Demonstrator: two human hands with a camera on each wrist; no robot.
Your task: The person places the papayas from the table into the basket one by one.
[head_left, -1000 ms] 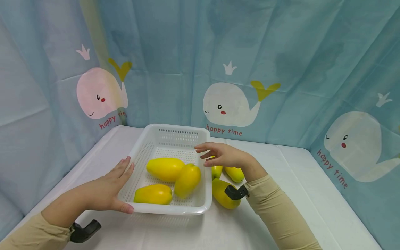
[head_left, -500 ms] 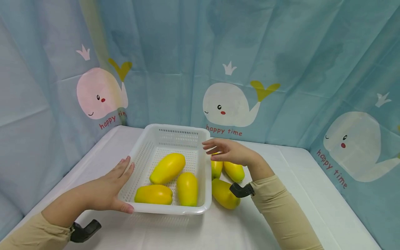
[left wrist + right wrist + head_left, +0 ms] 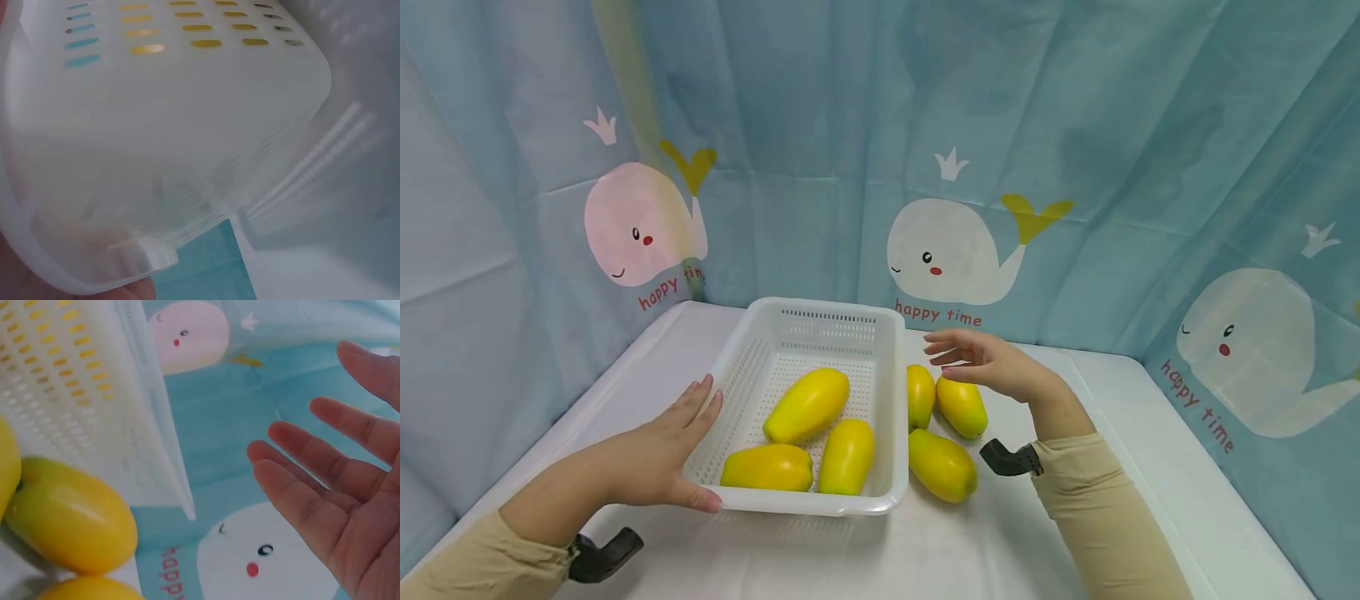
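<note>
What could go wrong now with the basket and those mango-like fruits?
The nearest loose fruit sits close beside the white plastic basket, so if the basket slid that way, it might push the fruit and make it roll.

The left fingers are at the basket's rim, so a hard shove there could perhaps shift it.

The right fingers hold nothing; picking up one smooth, rounded fruit carelessly might let it slip.

Yellow fruits [image 3: 807, 406], white basket [image 3: 805, 502], whale-print curtain [image 3: 790, 125]
</note>
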